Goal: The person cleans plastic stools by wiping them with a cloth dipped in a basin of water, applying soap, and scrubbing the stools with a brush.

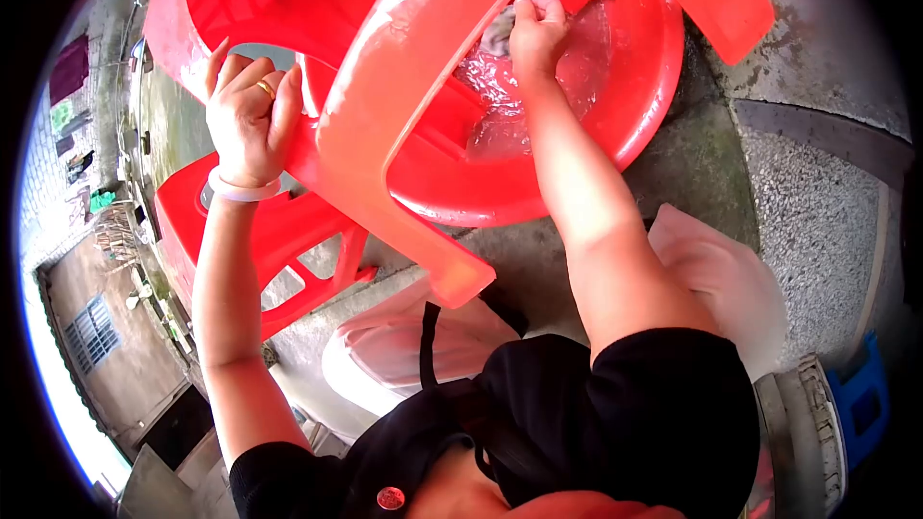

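Observation:
A red plastic chair [361, 106] is tipped at an angle over a red basin [649, 86] with water [505, 130] in it. My left hand [250, 115], with a ring and a pale wristband, is closed at the chair's left side, fingers curled around its edge; the exact grip is partly hidden. Over the basin, my right hand [538, 34] pinches a wet greyish cloth [498, 34], partly covered by the chair and my fingers. The water is rippled and glinting.
Another red plastic stool or chair [332, 279] stands below my left hand. Concrete ground [707, 159] and a speckled paved strip [817, 221] lie to the right. A blue plastic item [860, 394] is at lower right. A building with a barred window [93, 334] is at left.

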The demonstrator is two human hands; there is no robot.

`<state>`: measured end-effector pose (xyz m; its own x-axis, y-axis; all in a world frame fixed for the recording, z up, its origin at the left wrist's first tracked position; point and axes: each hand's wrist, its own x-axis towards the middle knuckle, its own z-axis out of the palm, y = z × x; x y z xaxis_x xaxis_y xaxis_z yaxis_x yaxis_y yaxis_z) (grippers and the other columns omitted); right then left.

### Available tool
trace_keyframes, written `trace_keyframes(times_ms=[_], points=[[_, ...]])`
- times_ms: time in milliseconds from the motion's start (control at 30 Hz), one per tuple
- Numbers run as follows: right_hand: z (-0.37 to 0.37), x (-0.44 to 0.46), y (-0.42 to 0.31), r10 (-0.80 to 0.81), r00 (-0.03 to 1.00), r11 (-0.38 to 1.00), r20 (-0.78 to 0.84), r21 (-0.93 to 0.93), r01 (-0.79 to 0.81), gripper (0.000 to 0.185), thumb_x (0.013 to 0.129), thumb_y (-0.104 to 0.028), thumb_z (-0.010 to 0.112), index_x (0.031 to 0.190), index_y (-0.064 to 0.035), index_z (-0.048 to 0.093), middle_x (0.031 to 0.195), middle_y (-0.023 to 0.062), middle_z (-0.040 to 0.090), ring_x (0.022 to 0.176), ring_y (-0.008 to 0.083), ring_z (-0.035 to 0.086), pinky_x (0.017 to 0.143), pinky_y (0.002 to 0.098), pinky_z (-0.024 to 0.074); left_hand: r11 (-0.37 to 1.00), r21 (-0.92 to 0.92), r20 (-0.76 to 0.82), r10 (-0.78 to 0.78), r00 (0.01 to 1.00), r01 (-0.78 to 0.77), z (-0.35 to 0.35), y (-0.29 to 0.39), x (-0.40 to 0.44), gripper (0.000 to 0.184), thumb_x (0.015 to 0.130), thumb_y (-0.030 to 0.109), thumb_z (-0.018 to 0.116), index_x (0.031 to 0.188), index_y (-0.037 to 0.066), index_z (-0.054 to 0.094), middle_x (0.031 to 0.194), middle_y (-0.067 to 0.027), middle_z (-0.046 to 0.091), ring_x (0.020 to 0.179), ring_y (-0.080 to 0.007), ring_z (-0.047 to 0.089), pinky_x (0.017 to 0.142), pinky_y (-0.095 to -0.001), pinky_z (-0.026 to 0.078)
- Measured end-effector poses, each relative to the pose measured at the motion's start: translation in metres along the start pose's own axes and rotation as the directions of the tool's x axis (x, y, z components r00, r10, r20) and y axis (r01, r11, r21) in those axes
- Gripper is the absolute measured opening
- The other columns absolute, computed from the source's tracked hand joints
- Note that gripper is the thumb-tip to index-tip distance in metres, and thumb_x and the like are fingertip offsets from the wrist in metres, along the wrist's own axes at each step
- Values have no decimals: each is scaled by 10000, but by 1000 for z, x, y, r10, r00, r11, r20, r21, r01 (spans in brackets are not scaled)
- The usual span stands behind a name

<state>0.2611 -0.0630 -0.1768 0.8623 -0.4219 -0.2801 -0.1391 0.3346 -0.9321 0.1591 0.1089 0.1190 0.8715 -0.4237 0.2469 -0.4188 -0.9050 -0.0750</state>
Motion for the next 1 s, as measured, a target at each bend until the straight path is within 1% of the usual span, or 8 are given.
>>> trace_keyframes(times_ms=[100, 200, 267, 367, 467, 633, 800, 1000], points=[[4, -8, -28, 314, 945, 846, 93, 424, -323, 137, 838, -133, 692, 914, -29, 644, 652, -27, 563, 485, 66, 476, 442, 241, 404, 1000, 16, -1, -8, 1000, 8, -1, 2, 2, 331, 822, 87, 641, 535, 45, 481, 574, -46, 425, 627, -227, 481, 990, -411, 368], [10, 0, -32, 378, 918, 881, 118, 258, -396, 165, 861, -146, 652, 965, -60, 558, 761, 57, 606, 595, 153, 565, 541, 291, 472, 1000, 17, -5, -10, 1000, 10, 0, 2, -1, 334, 825, 91, 638, 535, 44, 481, 575, -48, 423, 630, -229, 482, 990, -412, 368], [36, 34, 76, -380, 903, 899, 199, -147, 411, 201, 865, -142, 613, 1016, -76, 497, 877, 130, 629, 797, 254, 613, 708, 403, 503, 1000, 24, -15, -5, 1000, 5, 0, 3, 0, 332, 827, 88, 631, 535, 43, 481, 580, -50, 426, 632, -233, 483, 991, -416, 367], [34, 32, 54, -165, 756, 418, 634, -649, 636, 293, 899, -210, 477, 1152, -65, 501, 1234, 149, 578, 1239, 336, 408, 1052, 470, 296, 1000, 24, 16, 9, 1000, -9, 0, 1, 0, 322, 825, 80, 619, 535, 44, 482, 593, -58, 429, 632, -245, 480, 990, -424, 367], [40, 61, 94, -169, 562, 121, 810, -549, 827, 360, 908, -217, 429, 1219, -54, 506, 1278, 124, 553, 1219, 297, 416, 1017, 437, 305, 1000, 15, 46, 4, 999, -5, 0, 2, 1, 306, 822, 70, 606, 540, 50, 490, 601, -64, 432, 636, -253, 478, 987, -430, 367], [44, 59, 83, -24, 506, -148, 862, -504, 851, 363, 890, -222, 466, 1204, -55, 542, 1227, 102, 571, 1150, 267, 456, 940, 405, 346, 1000, 25, 112, 7, 994, -10, -6, 0, -1, 287, 820, 61, 603, 551, 53, 502, 596, -54, 415, 637, -243, 475, 983, -422, 358], [59, 108, 185, -192, 474, 46, 859, -475, 879, 351, 883, -227, 489, 1180, -60, 573, 1208, 93, 578, 1128, 263, 463, 910, 406, 358, 1000, 4, 102, 14, 995, -14, -4, 1, -2, 306, 850, 25, 533, 565, 30, 422, 611, -80, 405, 633, -262, 450, 988, -458, 357], [36, 70, 70, -31, 384, -305, 923, -375, 876, 354, 903, -224, 442, 1195, -71, 571, 1236, 108, 569, 1159, 256, 456, 934, 407, 339, 1000, 27, 105, 12, 994, -15, -1, 4, 4, 293, 847, 14, 531, 573, 28, 430, 613, -81, 418, 635, -254, 461, 991, -459, 359]])
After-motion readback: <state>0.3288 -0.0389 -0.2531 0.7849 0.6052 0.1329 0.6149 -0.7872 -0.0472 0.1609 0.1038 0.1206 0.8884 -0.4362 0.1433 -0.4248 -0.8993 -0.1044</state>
